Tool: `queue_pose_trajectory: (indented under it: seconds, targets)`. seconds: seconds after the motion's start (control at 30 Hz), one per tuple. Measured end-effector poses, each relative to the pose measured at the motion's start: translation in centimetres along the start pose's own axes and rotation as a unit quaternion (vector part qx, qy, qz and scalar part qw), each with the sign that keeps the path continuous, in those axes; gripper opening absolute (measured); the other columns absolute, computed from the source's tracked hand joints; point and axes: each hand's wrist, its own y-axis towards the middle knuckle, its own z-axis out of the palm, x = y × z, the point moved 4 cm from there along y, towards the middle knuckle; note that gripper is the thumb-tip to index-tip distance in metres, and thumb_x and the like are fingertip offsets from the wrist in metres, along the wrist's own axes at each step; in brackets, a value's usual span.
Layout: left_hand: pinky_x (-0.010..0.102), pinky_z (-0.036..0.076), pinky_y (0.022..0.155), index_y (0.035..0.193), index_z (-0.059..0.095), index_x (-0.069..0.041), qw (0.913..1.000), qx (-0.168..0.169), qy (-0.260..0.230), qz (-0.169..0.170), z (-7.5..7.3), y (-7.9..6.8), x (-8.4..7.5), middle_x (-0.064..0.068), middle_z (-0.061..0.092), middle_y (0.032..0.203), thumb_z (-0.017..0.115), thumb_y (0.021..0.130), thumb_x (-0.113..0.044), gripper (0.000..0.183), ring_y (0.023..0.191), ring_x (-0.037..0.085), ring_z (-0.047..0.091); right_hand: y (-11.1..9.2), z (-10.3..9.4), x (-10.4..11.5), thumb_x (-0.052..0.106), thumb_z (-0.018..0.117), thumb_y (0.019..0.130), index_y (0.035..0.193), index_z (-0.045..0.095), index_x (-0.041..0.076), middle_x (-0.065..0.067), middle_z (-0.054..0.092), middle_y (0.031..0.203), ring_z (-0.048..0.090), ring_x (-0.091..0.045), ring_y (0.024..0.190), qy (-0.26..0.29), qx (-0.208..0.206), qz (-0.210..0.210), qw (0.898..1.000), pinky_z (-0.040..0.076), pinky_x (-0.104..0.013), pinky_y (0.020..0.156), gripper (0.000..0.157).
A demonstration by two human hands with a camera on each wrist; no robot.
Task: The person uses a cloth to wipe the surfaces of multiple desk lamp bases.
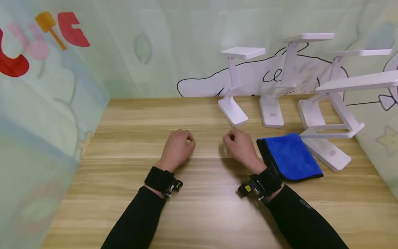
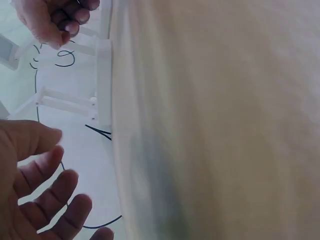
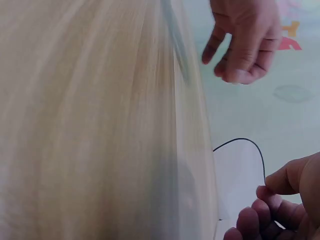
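Note:
My left hand hovers over the wooden table with its fingers loosely curled and nothing in them. Across from it, my right hand is likewise loosely curled and holds nothing. A folded blue cloth with black edging lies just right of the right hand. The nearest white desk lamp stands a little beyond that hand's fingers. In the left wrist view, gaps show between the left hand's bent fingers. The right wrist view has the right thumb close to the index fingertip.
Several more white folding desk lamps stand at the right, among them one at the back and a larger one whose base lies beside the cloth. A printed curtain hangs along the table's back edge and left side.

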Motion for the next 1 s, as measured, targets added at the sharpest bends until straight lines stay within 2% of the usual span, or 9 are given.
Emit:
queue_pose_trajectory:
  seconds: [0.13, 0.27, 0.33, 0.43, 0.53, 0.57, 0.73, 1.0]
  targets:
    - [0.040, 0.046, 0.086, 0.084, 0.062, -0.016, 0.9997, 0.020, 0.011, 0.012, 0.7, -0.2, 0.3, 0.004, 0.061, 0.098, 0.059, 0.090, -0.021, 0.008, 0.095, 0.022, 0.052, -0.2, 0.6, -0.9, 0.022, 0.053, 0.094, 0.086, 0.065, 0.009, -0.009, 0.062, 0.080, 0.052, -0.023, 0.065, 0.019, 0.028, 0.021, 0.999, 0.042, -0.033, 0.056, 0.019]
    - [0.042, 0.046, 0.094, 0.092, 0.064, -0.014, 0.9980, 0.055, 0.007, 0.029, 1.2, -0.5, 0.4, 0.006, 0.061, 0.110, 0.063, 0.089, -0.023, 0.010, 0.106, 0.023, 0.053, -0.4, 1.2, -1.5, 0.021, 0.052, 0.094, 0.087, 0.065, 0.009, -0.008, 0.061, 0.077, 0.052, -0.022, 0.062, 0.005, 0.048, 0.028, 0.998, 0.043, -0.032, 0.053, 0.019]
    - [0.045, 0.041, 0.102, 0.105, 0.064, -0.013, 0.9956, 0.086, 0.011, 0.035, 1.4, -0.7, 0.4, 0.007, 0.059, 0.120, 0.066, 0.089, -0.029, 0.023, 0.116, 0.024, 0.051, -0.5, 1.3, -1.7, 0.021, 0.053, 0.093, 0.086, 0.064, 0.009, -0.007, 0.061, 0.075, 0.052, -0.022, 0.062, -0.010, 0.050, 0.025, 0.998, 0.043, -0.032, 0.053, 0.018]
    - [0.056, 0.025, 0.112, 0.128, 0.056, -0.014, 0.9885, 0.143, 0.032, 0.036, 1.8, -0.9, 0.4, 0.010, 0.049, 0.141, 0.070, 0.085, -0.042, 0.053, 0.134, 0.027, 0.037, -0.4, 1.3, -1.8, 0.020, 0.053, 0.090, 0.084, 0.064, 0.011, -0.006, 0.061, 0.074, 0.052, -0.021, 0.061, -0.027, 0.048, 0.018, 0.998, 0.043, -0.032, 0.053, 0.016]
    - [0.065, 0.011, 0.113, 0.144, 0.043, -0.015, 0.9801, 0.187, 0.052, 0.040, 2.1, -1.2, 0.4, 0.013, 0.033, 0.154, 0.071, 0.082, -0.050, 0.077, 0.144, 0.030, 0.019, -0.3, 1.3, -2.0, 0.020, 0.054, 0.089, 0.084, 0.064, 0.011, -0.006, 0.062, 0.074, 0.053, -0.022, 0.062, -0.036, 0.048, 0.015, 0.998, 0.043, -0.033, 0.053, 0.014]
    - [0.066, 0.009, 0.113, 0.146, 0.040, -0.015, 0.9780, 0.197, 0.055, 0.041, 2.1, -1.3, 0.4, 0.013, 0.030, 0.156, 0.071, 0.081, -0.052, 0.081, 0.145, 0.031, 0.015, -0.3, 1.4, -2.0, 0.020, 0.054, 0.089, 0.084, 0.064, 0.012, -0.005, 0.062, 0.075, 0.053, -0.022, 0.062, -0.038, 0.049, 0.014, 0.998, 0.043, -0.033, 0.053, 0.014]
    - [0.065, 0.006, 0.114, 0.150, 0.034, -0.014, 0.9738, 0.216, 0.060, 0.042, 2.2, -1.6, 0.6, 0.013, 0.023, 0.159, 0.071, 0.081, -0.054, 0.088, 0.146, 0.031, 0.009, -0.3, 1.6, -2.1, 0.020, 0.055, 0.089, 0.085, 0.064, 0.012, -0.005, 0.064, 0.077, 0.054, -0.022, 0.063, -0.049, 0.054, 0.011, 0.997, 0.043, -0.033, 0.054, 0.013]
    - [0.065, 0.006, 0.114, 0.150, 0.034, -0.012, 0.9744, 0.212, 0.056, 0.049, 2.0, -1.4, 0.6, 0.015, 0.023, 0.159, 0.071, 0.081, -0.053, 0.088, 0.146, 0.032, 0.009, 0.2, 1.5, -1.7, 0.019, 0.055, 0.089, 0.085, 0.064, 0.012, -0.006, 0.064, 0.079, 0.054, -0.021, 0.065, -0.066, 0.063, -0.011, 0.996, 0.044, -0.033, 0.056, 0.012]
